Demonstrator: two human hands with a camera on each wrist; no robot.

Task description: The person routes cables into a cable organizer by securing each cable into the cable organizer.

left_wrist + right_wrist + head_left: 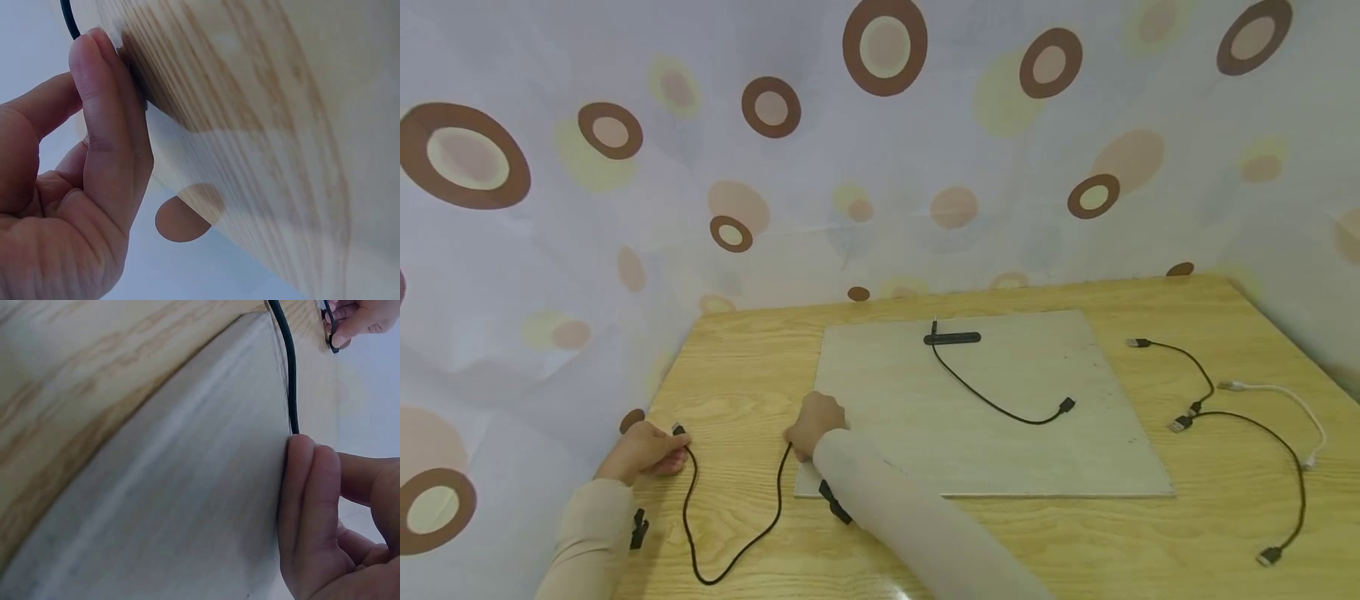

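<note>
A black USB cable (713,582) hangs in a U-shaped loop over the wooden table at the left, held between both hands. My left hand (647,450) pinches it just below the plug (679,429), which points up past the fingertips. In the left wrist view, thumb and fingers of the left hand (103,137) press together beside the wood surface. The other end is pinched by my right hand (817,421), over the left edge of a pale board (1000,467); that plug is hidden in the fingers. From the right wrist view, the cable (290,375) runs up out of the right fingertips.
On the board lies a short black bar (953,338) with another black cable (985,402) across its left end. Two black cables (1183,352) (1292,454) and a white cable (1296,400) lie on the table (1075,550) at the right. A patterned sheet (880,167) stands behind.
</note>
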